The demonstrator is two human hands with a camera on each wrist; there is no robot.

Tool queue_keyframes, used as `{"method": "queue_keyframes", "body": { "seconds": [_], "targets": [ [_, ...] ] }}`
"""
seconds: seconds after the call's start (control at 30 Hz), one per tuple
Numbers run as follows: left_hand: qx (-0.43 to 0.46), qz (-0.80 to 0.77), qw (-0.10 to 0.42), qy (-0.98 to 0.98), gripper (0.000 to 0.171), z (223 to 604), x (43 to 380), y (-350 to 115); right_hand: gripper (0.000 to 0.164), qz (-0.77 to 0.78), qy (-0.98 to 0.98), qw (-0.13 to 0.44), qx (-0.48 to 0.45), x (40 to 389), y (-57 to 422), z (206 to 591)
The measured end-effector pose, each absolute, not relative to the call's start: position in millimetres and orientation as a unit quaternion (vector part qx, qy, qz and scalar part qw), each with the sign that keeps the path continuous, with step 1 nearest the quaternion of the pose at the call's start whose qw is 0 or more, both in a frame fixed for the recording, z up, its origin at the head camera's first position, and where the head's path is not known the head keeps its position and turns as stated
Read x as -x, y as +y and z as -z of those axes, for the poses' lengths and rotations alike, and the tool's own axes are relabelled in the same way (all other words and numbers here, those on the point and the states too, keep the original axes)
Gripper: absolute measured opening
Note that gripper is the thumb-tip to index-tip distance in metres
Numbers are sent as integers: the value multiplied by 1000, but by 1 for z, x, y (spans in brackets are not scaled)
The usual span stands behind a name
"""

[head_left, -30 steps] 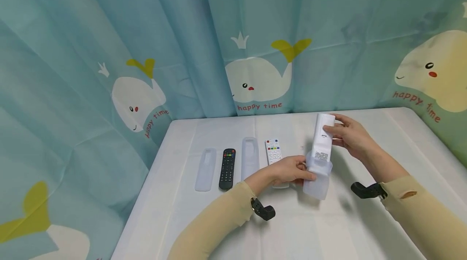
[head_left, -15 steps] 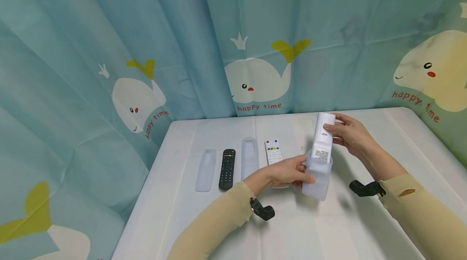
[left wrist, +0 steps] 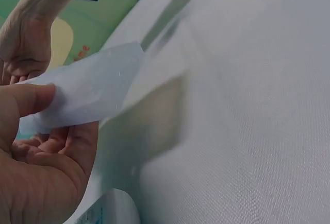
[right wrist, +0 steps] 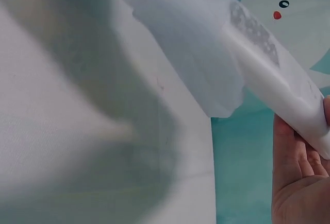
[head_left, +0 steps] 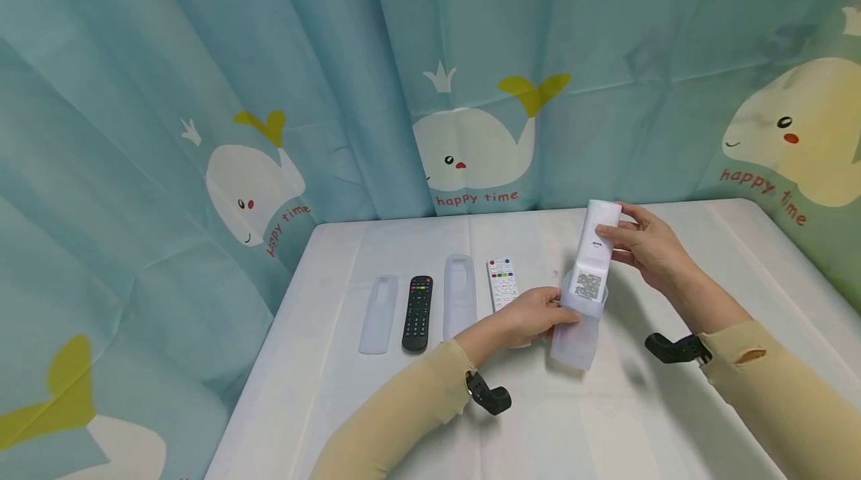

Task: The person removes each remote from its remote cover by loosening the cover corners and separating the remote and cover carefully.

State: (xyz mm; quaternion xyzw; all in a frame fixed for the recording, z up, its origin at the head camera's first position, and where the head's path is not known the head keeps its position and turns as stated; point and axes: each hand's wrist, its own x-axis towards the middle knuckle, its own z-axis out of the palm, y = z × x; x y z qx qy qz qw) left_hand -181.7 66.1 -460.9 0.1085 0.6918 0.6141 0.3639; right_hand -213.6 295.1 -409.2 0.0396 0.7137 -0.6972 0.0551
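Over the right half of the table, my right hand point(head_left: 642, 241) grips the upper end of a white remote control point(head_left: 597, 237), its back with a printed label toward the head camera. The remote's lower end sits inside the mouth of a translucent remote cover point(head_left: 575, 342). My left hand point(head_left: 534, 315) pinches that cover near its mouth, thumb in front. In the left wrist view the cover point(left wrist: 98, 85) lies between thumb and fingers, its closed end pointing away. The right wrist view shows the flared cover mouth point(right wrist: 206, 49) around the remote point(right wrist: 278, 80).
Another white remote point(head_left: 503, 282) lies by my left hand, partly hidden by it. Left of it lie a translucent cover point(head_left: 460, 289), a black remote point(head_left: 418, 315) and a second translucent cover point(head_left: 379, 315). A whale-print curtain point(head_left: 336, 91) hangs behind the white table point(head_left: 511, 428).
The held remote and cover have tilted a little more, the remote's top rising and the cover's closed end swinging left. Both hands keep their hold. The things on the table have not moved.
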Motion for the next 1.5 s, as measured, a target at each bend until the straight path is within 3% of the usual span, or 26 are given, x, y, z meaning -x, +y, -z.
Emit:
{"method": "queue_keyframes", "body": {
  "seconds": [0.13, 0.23, 0.33, 0.53, 0.67, 0.83, 1.07, 1.27, 1.5],
  "targets": [
    [-68, -631, 349, 689, 25, 462, 181, 69, 73, 743, 665, 73, -32, 212, 296, 409],
    [-70, -642, 351, 678, 30, 464, 181, 67, 51, 757, 647, 89, -27, 212, 298, 409],
    [-92, -643, 361, 669, 38, 465, 182, 65, 41, 745, 660, 95, -20, 213, 300, 408],
    [-140, -639, 391, 648, 55, 466, 188, 59, 42, 744, 663, 84, -12, 214, 299, 406],
    [-161, -635, 419, 628, 64, 464, 190, 55, 51, 747, 660, 79, -19, 214, 297, 406],
    [-182, -631, 453, 603, 70, 462, 190, 52, 69, 743, 665, 73, -26, 215, 297, 407],
    [-193, -618, 482, 591, 73, 462, 191, 50, 73, 741, 667, 73, -26, 216, 296, 409],
    [-161, -619, 428, 638, 59, 463, 187, 56, 77, 727, 682, 72, -26, 216, 297, 412],
    [-72, -634, 341, 690, 37, 466, 183, 65, 55, 739, 670, 76, -19, 215, 300, 413]
  ]
}}
